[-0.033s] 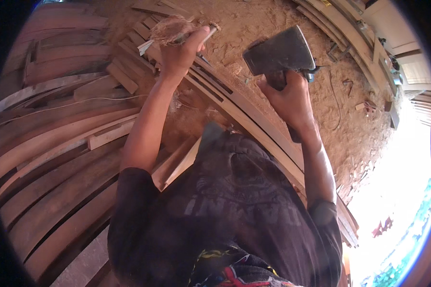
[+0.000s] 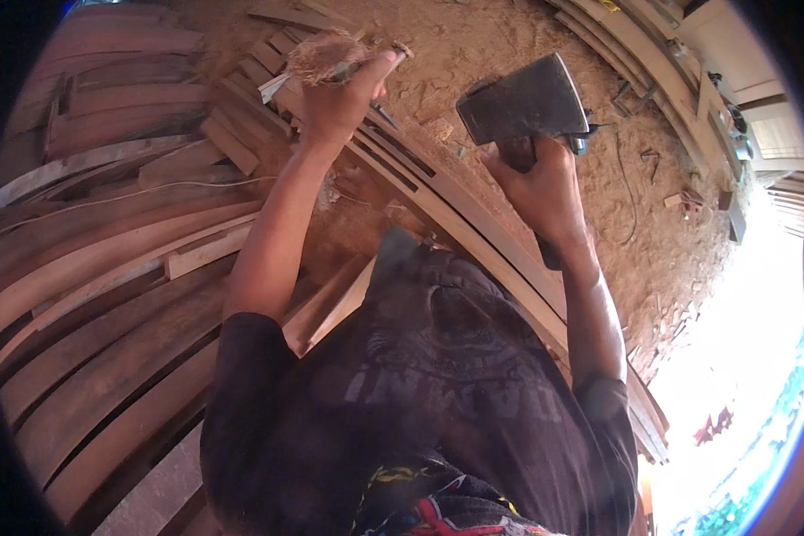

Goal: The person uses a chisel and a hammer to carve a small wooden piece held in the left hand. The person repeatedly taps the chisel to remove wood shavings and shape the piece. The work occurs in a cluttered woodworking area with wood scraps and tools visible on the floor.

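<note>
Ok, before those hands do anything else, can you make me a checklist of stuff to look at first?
1. Right hand gripping the axe: ok, fingers wrapped around it.
2. Left hand holding the hairy brown clump: ok.
3. Axe and left hand apart: ok, there's a gap between them.
4. Both hands covered: not ok, they're bare.
5. Clump resting on something firm: cannot tell from this view.
</note>
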Demonstrator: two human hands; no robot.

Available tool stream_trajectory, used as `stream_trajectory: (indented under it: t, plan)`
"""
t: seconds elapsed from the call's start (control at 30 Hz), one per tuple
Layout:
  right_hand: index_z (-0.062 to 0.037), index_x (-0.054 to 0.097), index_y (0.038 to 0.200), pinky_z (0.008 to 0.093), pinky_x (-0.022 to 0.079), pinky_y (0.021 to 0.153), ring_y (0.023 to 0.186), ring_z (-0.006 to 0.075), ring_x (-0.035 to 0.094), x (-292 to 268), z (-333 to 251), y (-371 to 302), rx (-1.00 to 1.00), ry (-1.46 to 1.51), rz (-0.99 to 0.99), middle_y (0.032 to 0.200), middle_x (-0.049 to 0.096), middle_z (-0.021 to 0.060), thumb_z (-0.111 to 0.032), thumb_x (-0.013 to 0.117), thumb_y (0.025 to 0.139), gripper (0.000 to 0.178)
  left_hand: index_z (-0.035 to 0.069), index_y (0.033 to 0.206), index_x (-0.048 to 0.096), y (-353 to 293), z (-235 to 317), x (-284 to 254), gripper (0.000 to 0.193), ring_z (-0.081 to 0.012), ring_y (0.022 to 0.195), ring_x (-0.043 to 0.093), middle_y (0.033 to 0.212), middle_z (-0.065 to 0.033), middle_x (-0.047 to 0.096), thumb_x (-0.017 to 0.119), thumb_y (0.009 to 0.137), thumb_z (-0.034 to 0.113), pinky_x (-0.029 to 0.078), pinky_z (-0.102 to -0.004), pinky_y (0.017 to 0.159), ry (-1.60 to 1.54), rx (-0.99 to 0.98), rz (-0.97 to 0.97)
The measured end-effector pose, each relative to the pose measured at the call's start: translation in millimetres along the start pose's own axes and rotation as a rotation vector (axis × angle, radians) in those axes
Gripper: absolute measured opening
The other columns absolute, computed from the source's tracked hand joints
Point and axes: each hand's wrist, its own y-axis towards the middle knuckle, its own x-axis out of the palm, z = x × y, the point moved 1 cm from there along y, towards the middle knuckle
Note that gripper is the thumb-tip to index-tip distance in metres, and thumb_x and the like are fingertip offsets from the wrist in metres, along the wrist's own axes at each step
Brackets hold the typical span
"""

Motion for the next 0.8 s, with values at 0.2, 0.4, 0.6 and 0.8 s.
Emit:
stream_trajectory:
  t: [0.2,0.4,0.6,0.8]
  plan:
    - [0.0046,0.072,0.104,0.0477,0.056,0.086,0.098,0.0446,0.071,12.9,23.1,9.7,0.101,-0.024,-0.059,0.097,0.072,0.0300,-0.029,0.078,0.081,0.041,0.005,0.079,0.069,-8.3,-6.5,7.8,0.024,-0.0135,0.062,0.065,0.072,-0.0022,0.068,0.079,0.089,0.025,0.052,-0.0330,0.059,0.185,-0.088,0.008]
    - [0.0046,0.072,0.104,0.0480,0.057,0.084,0.095,0.0442,0.072,16.9,25.3,14.2,0.078,-0.014,-0.079,0.095,0.073,0.0288,-0.029,0.079,0.081,0.041,0.004,0.091,0.073,-7.2,-22.0,8.0,0.024,-0.0195,0.080,0.069,0.080,-0.0042,0.072,0.080,0.089,0.027,0.054,-0.0388,0.073,0.398,0.034,-0.012]
    - [0.0048,0.073,0.101,0.0482,0.057,0.084,0.095,0.0447,0.072,15.9,21.3,19.0,0.050,-0.014,-0.058,0.094,0.072,0.0295,-0.029,0.080,0.081,0.040,0.004,0.093,0.073,-5.4,-18.0,15.8,0.023,-0.0230,0.086,0.070,0.087,-0.0071,0.073,0.078,0.089,0.026,0.054,-0.0404,0.076,0.396,0.011,-0.020]
    - [0.0050,0.073,0.100,0.0473,0.058,0.081,0.092,0.0439,0.072,13.5,18.5,22.9,0.015,-0.068,-0.037,0.092,0.072,0.0293,-0.028,0.080,0.082,0.038,0.004,0.094,0.072,-5.4,-21.0,15.8,0.022,-0.0242,0.085,0.069,0.087,-0.0075,0.072,0.073,0.092,0.026,0.054,-0.0442,0.078,0.486,0.085,-0.050]
